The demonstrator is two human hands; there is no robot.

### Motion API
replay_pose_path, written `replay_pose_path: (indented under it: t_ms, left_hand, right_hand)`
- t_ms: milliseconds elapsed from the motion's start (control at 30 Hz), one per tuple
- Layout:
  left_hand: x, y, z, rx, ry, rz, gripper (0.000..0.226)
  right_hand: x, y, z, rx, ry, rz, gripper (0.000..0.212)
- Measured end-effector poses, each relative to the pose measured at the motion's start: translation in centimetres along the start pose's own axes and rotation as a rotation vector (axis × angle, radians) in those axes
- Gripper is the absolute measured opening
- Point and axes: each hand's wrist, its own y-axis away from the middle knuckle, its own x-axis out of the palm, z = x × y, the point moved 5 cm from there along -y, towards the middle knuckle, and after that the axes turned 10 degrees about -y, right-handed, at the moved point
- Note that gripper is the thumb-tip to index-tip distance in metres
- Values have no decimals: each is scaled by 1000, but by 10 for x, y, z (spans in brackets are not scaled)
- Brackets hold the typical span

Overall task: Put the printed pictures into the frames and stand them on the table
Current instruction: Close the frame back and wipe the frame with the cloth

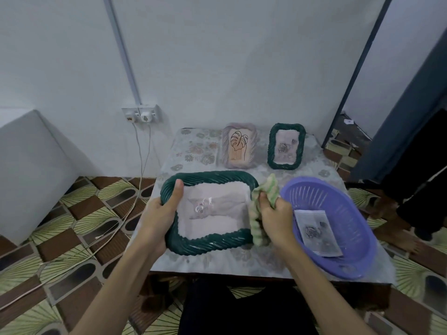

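left hand (158, 213) grips left edge of big green frame (212, 235), thumb lying over the rim, frame held flat/tilted just above the counter (193, 264). a printed pic w/ faint pale design shows inside it. right hand (275, 213) clutches a green-white cloth (260, 213), fingers curled round it, cloth pressed on the frame's right side. purple basket (358, 257) sits at right on counter, one printed picture (316, 232) lying inside. at back of counter 2 frames stand upright: pink frame (239, 146) w/ leaf drawing, small green frame (286, 146) w/ rose pic, apart from each other. wall socket (141, 114) w/ cables at left.
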Motion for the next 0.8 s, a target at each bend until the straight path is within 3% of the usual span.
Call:
replay_pose_path:
  t_ms: [67,100,133,167,233,267,300,367,433,500,633,700,800]
  left_hand:
    - [-1,1,-2,5,30,2,59]
    - [-2,0,-2,12,37,-3,53]
    - [-1,1,-5,20,38,-1,53]
    - [-1,2,-6,34,33,0,58]
    - [1,4,-8,53,28,15,67]
    - [2,5,-7,45,25,23,71]
    - [3,6,-5,32,26,25,74]
    - [3,7,-1,20,37,26,72]
    - [2,6,3,5,73,36,56]
    - [0,4,3,13,107,55,40]
    - [-3,4,-1,53,66,44,35]
    - [-2,4,-2,64,18,36,52]
    - [3,9,-6,112,-36,36,81]
  right_hand:
    - [7,0,4,19,12,231,10]
    - [9,1,2,18,72,326,7]
    - [11,3,0,-10,147,389,18]
    - [11,3,-3,-53,177,385,22]
    - [4,5,1,-166,154,185,7]
    - [0,6,2,-193,137,77,18]
    - [-4,5,-2,-159,109,8,30]
    - [-9,-2,-14,74,-80,-9,34]
    - [-9,-5,-27,383,-385,66,31]
    - [-14,-11,-29,511,-646,119,33]
    - [-28,-26,5,270,-552,336,15]
    - [-21,-22,24,111,-245,419,10]
    - [-8,-12,41,-255,264,266,11]
